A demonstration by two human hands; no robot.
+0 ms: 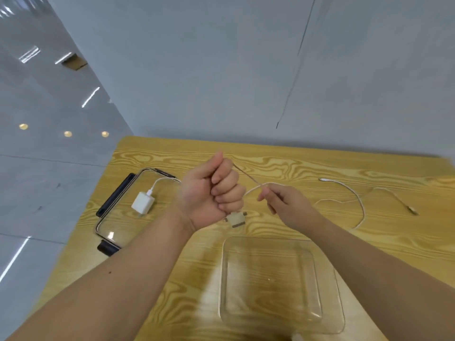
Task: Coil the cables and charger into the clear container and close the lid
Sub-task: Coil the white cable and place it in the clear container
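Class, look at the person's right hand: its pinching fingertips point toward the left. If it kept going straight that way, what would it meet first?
Most likely the left hand, fisted around the beige cable that the right hand pinches. Depth is uncertain.

I work at a bare indoor station, probably an office or test room. My wood-grain table (307, 168) stands against a plain pale wall (197, 70). The glossy grey tiled floor (37, 168) reflects strip lights and round ceiling lamps.
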